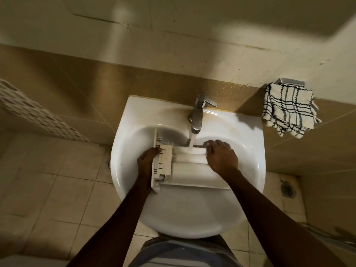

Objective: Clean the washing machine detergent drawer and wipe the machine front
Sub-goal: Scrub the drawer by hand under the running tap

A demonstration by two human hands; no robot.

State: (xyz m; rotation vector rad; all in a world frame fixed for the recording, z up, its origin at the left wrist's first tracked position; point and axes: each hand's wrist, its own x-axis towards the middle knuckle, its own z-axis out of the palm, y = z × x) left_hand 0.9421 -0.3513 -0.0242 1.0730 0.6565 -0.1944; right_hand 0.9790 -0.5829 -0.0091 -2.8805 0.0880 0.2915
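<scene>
A person stands at a white bathroom sink (185,214), seen from above. Only a striped garment (179,253) at the bottom edge and two bare forearms show; the rest is cut off by the frame.

A white detergent drawer (192,171) sits crosswise over the basin at the centre of the frame. Its front panel stands on edge at the left end and its compartments face up.

The left grip (147,160) holds that panel end, fingers curled round the panel's edge so that their tips are hidden behind it. The right grip (222,158) lies over the drawer's right end, knuckles up and fingers bent down onto the far compartment (whether they clasp the plastic or only press on it cannot be made out, and whatever lies under the palm is hidden). The drawer spans the gap between the two grips and touches both.

Beyond it, a chrome tap (199,110) at the sink's back rim runs a stream of water (193,139) onto the drawer's far side, just left of the right grip's fingertips. Glare washes out the detail of the compartments.

At upper right, a black-and-cream checked cloth (289,110) hangs from a metal holder (290,81) on the tan wall. A floor drain (288,188) sits in the tiled floor at right, lower in the frame than the cloth.
</scene>
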